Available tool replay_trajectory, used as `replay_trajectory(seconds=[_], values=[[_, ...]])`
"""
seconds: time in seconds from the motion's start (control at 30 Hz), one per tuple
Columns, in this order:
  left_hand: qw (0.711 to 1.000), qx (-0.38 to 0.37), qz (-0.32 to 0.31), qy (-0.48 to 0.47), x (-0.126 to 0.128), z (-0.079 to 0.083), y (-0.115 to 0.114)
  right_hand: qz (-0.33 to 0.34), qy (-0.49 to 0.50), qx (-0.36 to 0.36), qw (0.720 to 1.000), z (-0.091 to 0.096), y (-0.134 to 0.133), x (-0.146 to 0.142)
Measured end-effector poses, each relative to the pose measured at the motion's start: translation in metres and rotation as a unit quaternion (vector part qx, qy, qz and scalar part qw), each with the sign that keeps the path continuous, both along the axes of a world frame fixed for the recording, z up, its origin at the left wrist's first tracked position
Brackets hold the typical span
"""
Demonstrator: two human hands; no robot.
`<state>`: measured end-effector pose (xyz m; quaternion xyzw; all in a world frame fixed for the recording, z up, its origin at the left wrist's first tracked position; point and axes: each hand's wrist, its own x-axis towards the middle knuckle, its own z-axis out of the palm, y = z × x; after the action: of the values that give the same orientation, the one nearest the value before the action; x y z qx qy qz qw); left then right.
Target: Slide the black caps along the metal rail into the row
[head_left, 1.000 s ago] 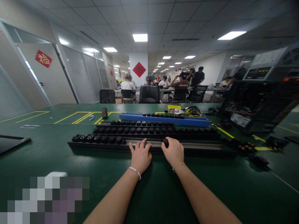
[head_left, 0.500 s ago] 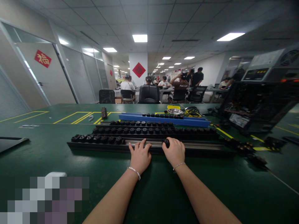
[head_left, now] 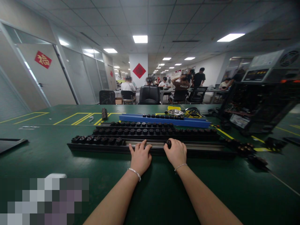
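Observation:
A long black rail [head_left: 93, 148] with a bare metallic channel lies crosswise in front of me. Several black round-topped socket-like pieces [head_left: 90, 140] sit in a row along its left part. My left hand [head_left: 141, 158] rests with spread fingers on the middle of the rail, right of that row. Farther right, my right hand [head_left: 176, 152] grips a small black piece [head_left: 168, 143] between thumb and fingers over the channel. Most of this piece is hidden by the hand. Behind lie more black rails [head_left: 154, 132] filled with similar pieces.
A blue rail [head_left: 197, 123] with black pieces lies farther back, near a metal bowl [head_left: 175, 112]. Loose black parts [head_left: 243, 146] lie to the right, before an open computer case [head_left: 255, 106]. A short strip of pieces [head_left: 104, 113] stands at back left. People sit beyond the green table [head_left: 70, 165].
My right hand has shifted very slightly to the right with the small black piece. My left hand stays in place on the rail.

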<state>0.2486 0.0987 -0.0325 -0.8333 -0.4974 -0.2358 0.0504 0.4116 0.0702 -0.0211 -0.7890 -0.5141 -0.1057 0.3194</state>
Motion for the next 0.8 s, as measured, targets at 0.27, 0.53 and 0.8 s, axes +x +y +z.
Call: replay_trajectory(seconds=[0.27, 0.53, 0.8], values=[[1.0, 0.002, -0.002, -0.004, 0.0003, -0.0008, 0.0004, -0.016, 0.014, -0.012, 1.0, 0.0017, -0.0014, 0.0026], [1.0, -0.005, -0.002, 0.001, -0.0004, 0.0002, 0.0002, -0.016, 0.022, -0.016, 0.999, 0.0012, -0.0006, 0.0041], [1.0, -0.001, -0.004, -0.009, 0.0003, -0.0014, 0.001, -0.021, 0.022, -0.017, 0.999, -0.0002, 0.0004, 0.0062]])
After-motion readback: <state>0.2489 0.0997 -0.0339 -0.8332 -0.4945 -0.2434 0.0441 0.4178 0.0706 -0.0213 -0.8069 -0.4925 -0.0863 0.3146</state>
